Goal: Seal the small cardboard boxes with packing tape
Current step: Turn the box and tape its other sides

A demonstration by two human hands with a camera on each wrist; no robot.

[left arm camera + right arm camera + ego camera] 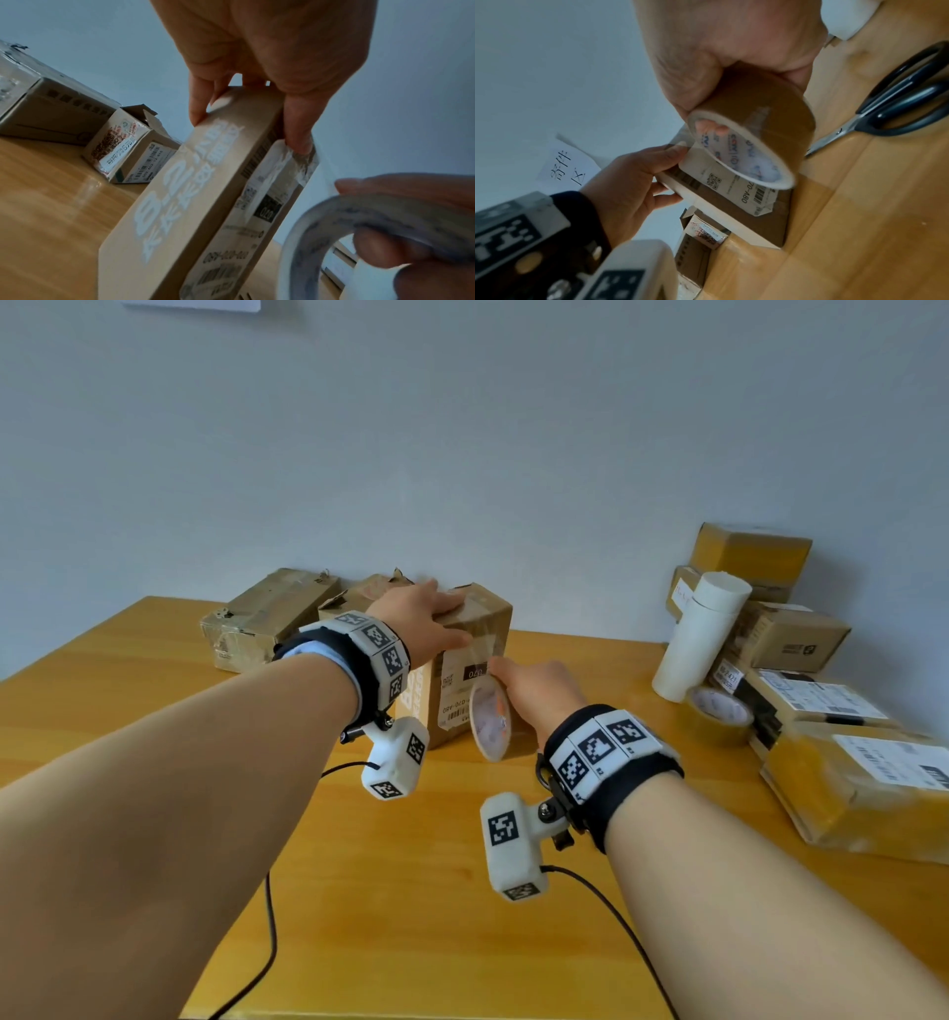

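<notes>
The right hand [539, 695] is wrapped around a brown roll of packing tape [490, 719], with fingers poked through its hole. A clear strip of tape runs from the roll up to the small cardboard box [464, 660], which stands upright on the yellow wooden table [462, 891], just past the roll. The left hand [423, 618] grips the top of the box, and its thumb presses the tape end down on the box's white label side. So I think the taping of this box has only just begun; the strip is not cut yet. Black scissors [895, 105] lie on the table near the right hand. Farther left, two worn boxes [267, 616] sit by the wall, and one has a flap open, so it likely needs tape too. Farther right is a pile of taped boxes [801, 660], a white tube [701, 636] and a spare tape roll [719, 713]. Behind it all is a plain pale wall [462, 454] with a handwritten paper note [567, 164] on it.
</notes>
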